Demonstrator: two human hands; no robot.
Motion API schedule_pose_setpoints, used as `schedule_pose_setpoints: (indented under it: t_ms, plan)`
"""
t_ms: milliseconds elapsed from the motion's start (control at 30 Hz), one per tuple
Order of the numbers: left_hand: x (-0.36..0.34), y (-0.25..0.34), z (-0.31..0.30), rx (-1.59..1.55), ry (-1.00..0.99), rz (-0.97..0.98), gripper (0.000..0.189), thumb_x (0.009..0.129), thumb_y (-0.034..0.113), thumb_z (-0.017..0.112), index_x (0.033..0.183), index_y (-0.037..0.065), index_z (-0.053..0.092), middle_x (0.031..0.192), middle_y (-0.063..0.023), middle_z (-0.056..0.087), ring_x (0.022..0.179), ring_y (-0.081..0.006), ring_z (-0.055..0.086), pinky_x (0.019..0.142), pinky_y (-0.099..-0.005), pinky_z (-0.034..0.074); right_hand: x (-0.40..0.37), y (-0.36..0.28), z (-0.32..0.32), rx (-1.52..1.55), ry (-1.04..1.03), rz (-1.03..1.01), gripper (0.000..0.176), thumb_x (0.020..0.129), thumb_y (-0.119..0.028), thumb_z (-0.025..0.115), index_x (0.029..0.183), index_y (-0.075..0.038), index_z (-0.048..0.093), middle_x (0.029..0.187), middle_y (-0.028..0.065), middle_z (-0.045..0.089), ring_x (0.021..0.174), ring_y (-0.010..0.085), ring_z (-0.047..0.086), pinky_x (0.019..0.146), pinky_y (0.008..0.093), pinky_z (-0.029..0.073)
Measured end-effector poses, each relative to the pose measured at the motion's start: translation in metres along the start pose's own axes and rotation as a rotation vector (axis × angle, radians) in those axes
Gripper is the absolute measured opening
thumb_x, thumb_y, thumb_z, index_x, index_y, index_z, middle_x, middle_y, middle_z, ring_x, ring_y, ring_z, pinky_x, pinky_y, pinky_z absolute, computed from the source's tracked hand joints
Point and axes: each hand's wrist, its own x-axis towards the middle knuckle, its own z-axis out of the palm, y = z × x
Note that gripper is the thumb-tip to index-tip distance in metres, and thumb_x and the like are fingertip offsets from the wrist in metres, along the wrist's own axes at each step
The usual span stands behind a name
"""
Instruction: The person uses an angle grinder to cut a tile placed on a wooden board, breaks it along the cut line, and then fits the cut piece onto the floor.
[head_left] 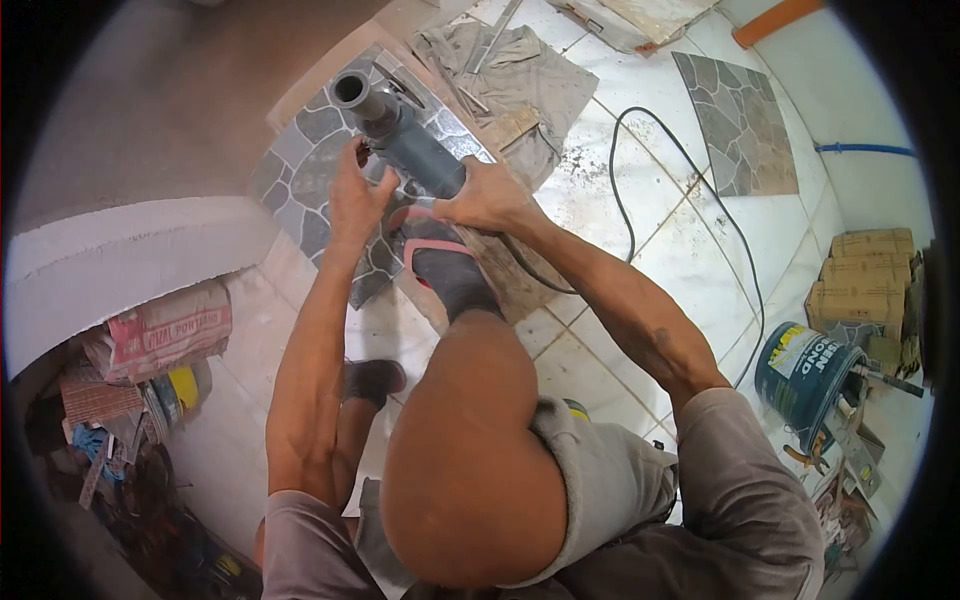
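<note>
An angle grinder [418, 150] with a dark body and a round attachment at its far end is held over a stone-patterned tile [310, 150]. My right hand [487, 197] is wrapped round the grinder's rear body, where the black cord [545, 280] leaves it. Beside the tool's head, on its left, my left hand [362, 195] has its thumb and fingers apart, the fingertips near the head. The grinder's disc [400, 86] shows past the head. My foot in a dark sock and pink-strapped sandal [436, 245] rests by the tile's near edge.
Another patterned tile [738, 125] lies on the white floor tiles at the right. A grey cloth [520, 75] lies beyond the board. A bucket [812, 375] with tools and cardboard packs [862, 280] stand at the right. A cement bag [170, 330] and clutter are at the left.
</note>
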Motion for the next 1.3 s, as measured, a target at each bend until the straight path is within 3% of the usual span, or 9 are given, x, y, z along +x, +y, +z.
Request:
schedule_pose_setpoints:
  t_ms: [200,400,500,600,700,800,900,1000,1300]
  plan:
    - [0.001,0.011,-0.015,0.065,-0.055,-0.072,0.046,0.073,0.014,0.074,0.112,-0.002,0.056,0.102,-0.0213,0.067,0.098,-0.0337,0.067,0.086,-0.0409,0.052,-0.004,-0.001,0.005,0.002,0.011,-0.008,0.108,0.060,-0.071,0.077,0.125,0.012,0.054,0.111,0.0298,0.066,0.108,0.0402,0.066,0.093,0.0424,0.052]
    - [-0.001,0.003,-0.011,0.084,-0.129,-0.055,0.045,0.073,0.016,0.073,0.109,-0.003,0.056,0.101,-0.0216,0.067,0.091,-0.0320,0.068,0.081,-0.0408,0.053,-0.008,0.008,0.010,0.005,0.005,0.027,0.104,0.063,-0.070,0.077,0.122,0.013,0.055,0.111,0.0316,0.066,0.107,0.0410,0.066,0.092,0.0429,0.052]
    - [-0.001,0.001,0.009,-0.081,-0.107,-0.290,0.040,0.078,0.014,0.072,0.111,-0.003,0.058,0.104,-0.0166,0.066,0.088,-0.0256,0.067,0.082,-0.0393,0.054,-0.006,0.011,0.014,0.026,0.029,0.029,0.099,0.065,-0.066,0.076,0.119,0.014,0.056,0.111,0.0324,0.065,0.107,0.0417,0.065,0.092,0.0431,0.052]
    - [0.008,0.005,0.026,-0.897,-0.200,-1.024,0.042,0.080,0.017,0.076,0.114,0.000,0.059,0.108,-0.0119,0.064,0.086,-0.0237,0.066,0.079,-0.0398,0.054,0.001,0.014,0.019,0.030,0.034,0.056,0.095,0.065,-0.060,0.076,0.118,0.016,0.056,0.111,0.0334,0.065,0.107,0.0422,0.065,0.092,0.0431,0.052]
    - [0.013,0.036,0.039,-0.732,-0.270,-1.116,0.044,0.081,0.025,0.080,0.111,-0.002,0.062,0.100,-0.0100,0.065,0.080,-0.0240,0.067,0.072,-0.0417,0.056,0.013,0.022,0.034,0.052,0.086,0.049,0.091,0.065,-0.055,0.076,0.118,0.016,0.055,0.111,0.0339,0.064,0.108,0.0421,0.065,0.092,0.0431,0.052]
    - [0.006,0.016,0.067,-0.676,-0.263,-0.898,0.052,0.079,0.034,0.082,0.105,-0.007,0.064,0.092,-0.0116,0.066,0.075,-0.0234,0.067,0.064,-0.0419,0.056,0.021,0.022,0.040,0.048,0.125,0.064,0.089,0.064,-0.052,0.075,0.118,0.016,0.056,0.111,0.0336,0.065,0.107,0.0419,0.065,0.092,0.0430,0.052]
    - [0.010,0.001,0.081,-0.665,-0.209,-0.820,0.054,0.077,0.037,0.083,0.100,-0.009,0.066,0.088,-0.0134,0.067,0.071,-0.0235,0.067,0.057,-0.0411,0.055,0.032,0.026,0.041,0.055,0.116,0.050,0.088,0.063,-0.052,0.075,0.117,0.015,0.056,0.110,0.0330,0.065,0.107,0.0422,0.065,0.092,0.0426,0.052]
    - [0.021,0.006,0.079,-0.447,-0.235,-0.944,0.048,0.073,0.029,0.085,0.093,-0.012,0.068,0.089,-0.0164,0.069,0.073,-0.0206,0.066,0.061,-0.0355,0.053,0.040,0.029,0.039,0.069,0.103,0.059,0.089,0.063,-0.052,0.075,0.117,0.015,0.056,0.111,0.0324,0.065,0.106,0.0424,0.065,0.092,0.0421,0.052]
    - [0.024,0.000,0.094,-0.442,-0.147,-0.821,0.047,0.077,0.036,0.081,0.091,-0.008,0.069,0.084,-0.0108,0.068,0.064,-0.0161,0.062,0.055,-0.0339,0.048,0.054,0.029,0.038,0.073,0.100,0.098,0.092,0.061,-0.047,0.075,0.122,0.018,0.054,0.111,0.0357,0.064,0.107,0.0423,0.065,0.092,0.0408,0.053]
